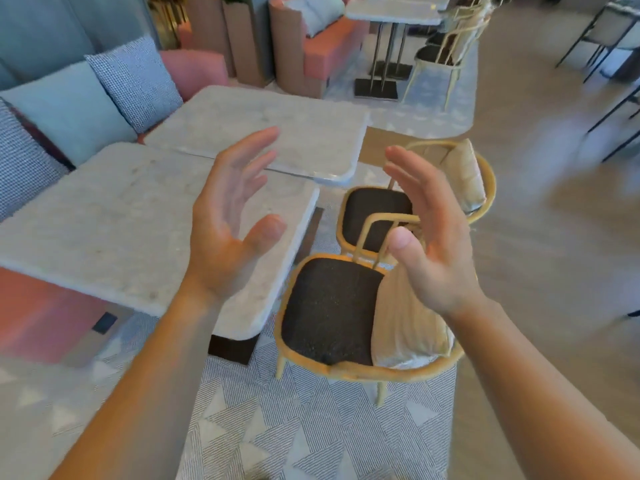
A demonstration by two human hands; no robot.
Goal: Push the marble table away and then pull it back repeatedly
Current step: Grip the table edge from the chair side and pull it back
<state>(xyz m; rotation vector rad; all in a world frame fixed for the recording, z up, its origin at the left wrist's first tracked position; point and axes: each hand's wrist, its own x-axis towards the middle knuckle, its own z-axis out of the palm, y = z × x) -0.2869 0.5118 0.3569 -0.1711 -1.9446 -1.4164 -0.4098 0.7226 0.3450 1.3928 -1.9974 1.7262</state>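
Observation:
Two pale grey marble tables stand side by side at the left. The near marble table has rounded corners and a dark base below its front corner. The far marble table touches its back edge. My left hand is raised over the near table's right edge, palm inward, fingers spread, holding nothing. My right hand hovers to the right above the chairs, palm facing the left hand, fingers apart and empty. Neither hand touches a table.
Two wicker chairs with black seats and beige cushions, near chair and far chair, stand right of the tables. A sofa with blue cushions runs along the left. A patterned rug lies underfoot. More tables and chairs stand farther back.

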